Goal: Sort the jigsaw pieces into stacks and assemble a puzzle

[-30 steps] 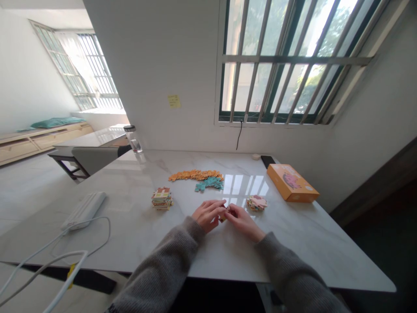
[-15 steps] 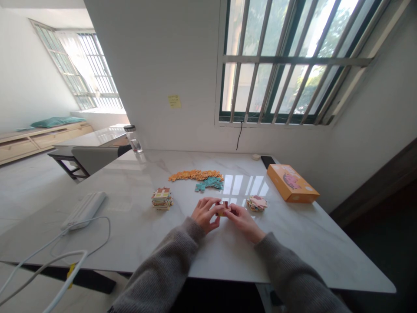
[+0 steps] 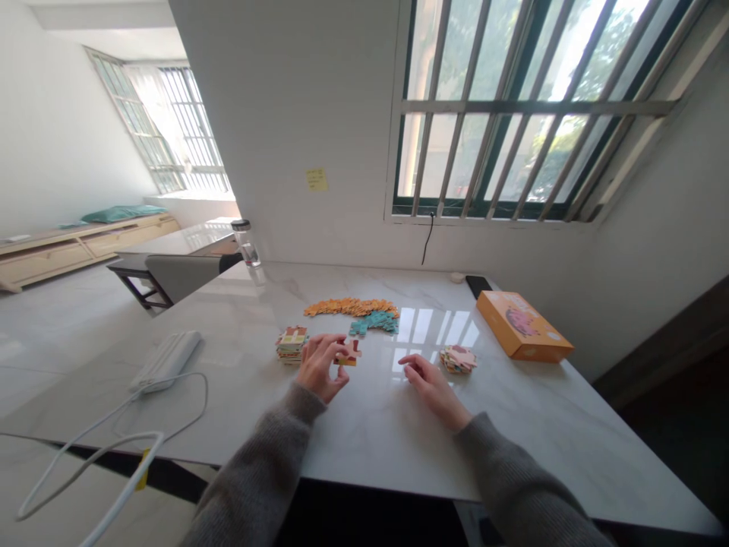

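Note:
My left hand is closed on a puzzle piece, brown and white with a yellow lower edge, pinched between the fingers above the table. Just left of that hand stands a stack of puzzle pieces, its top piece patterned brown and yellow. My right hand rests low over the table, holding nothing, with its fingers loosely stretched toward the left. Beside its fingers, to the right, lies a smaller pile of pieces with a pink one on top.
Behind my hands spread orange puzzle pieces and teal pieces. An orange box and a black phone are at the right. On the left are a white power strip with cables and a bottle.
My left hand has moved left toward the stack with the puzzle piece. My right hand has let go of the piece, and the hands are now apart. The view has shifted slightly.

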### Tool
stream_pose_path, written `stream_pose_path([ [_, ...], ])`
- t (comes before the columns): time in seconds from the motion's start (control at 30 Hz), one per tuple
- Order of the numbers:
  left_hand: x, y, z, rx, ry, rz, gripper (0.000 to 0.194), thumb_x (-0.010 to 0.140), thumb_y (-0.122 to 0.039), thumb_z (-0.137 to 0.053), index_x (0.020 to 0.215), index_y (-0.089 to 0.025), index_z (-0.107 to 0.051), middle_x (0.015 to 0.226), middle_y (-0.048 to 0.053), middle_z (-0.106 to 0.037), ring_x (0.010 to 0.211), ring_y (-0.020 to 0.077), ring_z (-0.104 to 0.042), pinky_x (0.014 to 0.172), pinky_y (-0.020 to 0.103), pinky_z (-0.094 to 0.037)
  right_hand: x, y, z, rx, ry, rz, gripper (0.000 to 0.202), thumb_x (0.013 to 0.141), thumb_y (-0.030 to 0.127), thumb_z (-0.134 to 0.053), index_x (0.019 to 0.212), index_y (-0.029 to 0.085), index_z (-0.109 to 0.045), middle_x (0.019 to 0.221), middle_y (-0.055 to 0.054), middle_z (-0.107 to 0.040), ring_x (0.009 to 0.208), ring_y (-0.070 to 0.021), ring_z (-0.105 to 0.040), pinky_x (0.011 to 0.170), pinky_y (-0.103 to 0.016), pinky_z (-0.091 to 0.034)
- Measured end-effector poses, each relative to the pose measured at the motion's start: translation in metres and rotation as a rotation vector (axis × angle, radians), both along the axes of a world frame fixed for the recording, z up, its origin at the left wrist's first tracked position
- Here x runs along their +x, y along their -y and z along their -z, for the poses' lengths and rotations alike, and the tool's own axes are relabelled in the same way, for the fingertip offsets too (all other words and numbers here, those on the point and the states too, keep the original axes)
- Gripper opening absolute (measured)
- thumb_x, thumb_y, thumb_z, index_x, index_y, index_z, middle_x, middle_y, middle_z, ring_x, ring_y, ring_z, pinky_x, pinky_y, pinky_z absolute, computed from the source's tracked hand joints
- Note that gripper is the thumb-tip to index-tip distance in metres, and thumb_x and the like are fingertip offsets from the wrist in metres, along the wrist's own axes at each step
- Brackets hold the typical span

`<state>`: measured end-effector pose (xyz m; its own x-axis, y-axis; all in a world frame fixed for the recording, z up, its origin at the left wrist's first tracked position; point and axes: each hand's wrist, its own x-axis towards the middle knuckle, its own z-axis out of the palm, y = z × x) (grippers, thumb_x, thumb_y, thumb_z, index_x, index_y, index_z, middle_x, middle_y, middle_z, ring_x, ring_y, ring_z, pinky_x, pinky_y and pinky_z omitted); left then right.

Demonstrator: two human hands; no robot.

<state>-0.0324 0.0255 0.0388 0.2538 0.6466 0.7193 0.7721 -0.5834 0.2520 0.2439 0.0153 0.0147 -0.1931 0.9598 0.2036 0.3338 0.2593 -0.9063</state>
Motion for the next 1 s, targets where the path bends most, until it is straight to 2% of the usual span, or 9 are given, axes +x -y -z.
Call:
stream_pose_path([
  [0.17,-0.067,-0.025,-0.023,-0.082,-0.026,-0.235,0.024,0.067,-0.012,-0.058,0.088,-0.024,-0.06,0.116,0.004,-0.068,0.109,0.0299,-0.052,0.094,0.046,-0.042,-0.001,-0.001,0.003,0.028,0.015,-0.008,0.033,0.092,0.046,-0.05,0.106,0.019,-0.063,0.076,0.0,-0.055,0.069,-0.0156,-0.05,0.064,-0.027,-0.041],
  [0.27,-0.093,-0.036,-0.029,-0.148,-0.073,-0.304,0.018,0.07,-0.017,-0.058,0.088,-0.023,-0.06,0.118,0.004,-0.068,0.109,0.0303,-0.052,0.094,0.046,-0.041,-0.001,-0.001,0.003,0.034,0.022,-0.014,0.032,0.093,0.044,-0.05,0.107,0.019,-0.063,0.077,0.0,-0.054,0.069,-0.0155,-0.05,0.064,-0.027,-0.041],
  [0.4,-0.107,-0.043,-0.022,-0.226,-0.114,-0.323,0.018,0.069,-0.019,-0.057,0.087,-0.023,-0.06,0.117,0.004,-0.068,0.11,0.0293,-0.052,0.096,0.045,-0.041,-0.001,-0.001,0.004,0.041,0.02,-0.021,0.031,0.093,0.043,-0.049,0.109,0.02,-0.062,0.075,0.001,-0.053,0.067,-0.0151,-0.049,0.062,-0.027,-0.04],
  [0.57,-0.109,-0.046,-0.011,-0.259,-0.125,-0.288,0.022,0.067,-0.017,-0.053,0.088,-0.023,-0.06,0.12,0.005,-0.067,0.113,0.0286,-0.052,0.099,0.045,-0.042,-0.001,-0.002,0.006,0.036,0.008,-0.03,0.031,0.093,0.042,-0.05,0.11,0.019,-0.061,0.074,0.002,-0.051,0.066,-0.0148,-0.048,0.061,-0.027,-0.039],
  [0.67,-0.098,-0.041,-0.013,-0.165,-0.12,-0.244,0.03,0.067,-0.015,-0.054,0.096,-0.022,-0.06,0.128,0.008,-0.061,0.118,0.0306,-0.05,0.101,0.047,-0.042,-0.001,-0.002,0.006,0.039,0.009,-0.033,0.029,0.093,0.04,-0.049,0.11,0.019,-0.061,0.075,0.001,-0.052,0.067,-0.0149,-0.048,0.062,-0.027,-0.039],
  [0.8,-0.055,-0.031,-0.01,-0.078,-0.103,-0.08,0.033,0.072,-0.013,-0.054,0.103,-0.022,-0.059,0.121,0.008,-0.063,0.115,0.0295,-0.053,0.103,0.047,-0.043,-0.003,-0.001,0.007,0.055,0.037,-0.022,0.026,0.093,0.036,-0.049,0.11,0.02,-0.061,0.076,0.001,-0.053,0.067,-0.0149,-0.049,0.063,-0.027,-0.04],
  [0.9,-0.012,-0.035,0.009,-0.165,-0.138,0.075,0.04,0.074,-0.014,-0.056,0.113,-0.022,-0.058,0.121,0.009,-0.061,0.112,0.0283,-0.054,0.101,0.046,-0.046,-0.004,0.0,0.007,0.081,0.081,-0.005,0.024,0.093,0.033,-0.049,0.109,0.02,-0.061,0.078,0.0,-0.054,0.066,-0.0146,-0.049,0.062,-0.027,-0.042],
  [1.0,0.022,-0.051,0.032,-0.278,-0.131,0.09,0.048,0.073,-0.017,-0.061,0.12,-0.022,-0.057,0.124,0.011,-0.057,0.114,0.029,-0.054,0.099,0.047,-0.048,-0.007,0.001,0.005,0.141,0.142,0.0,0.022,0.092,0.027,-0.048,0.108,0.02,-0.062,0.085,-0.002,-0.055,0.071,-0.0156,-0.052,0.064,-0.028,-0.044],
])
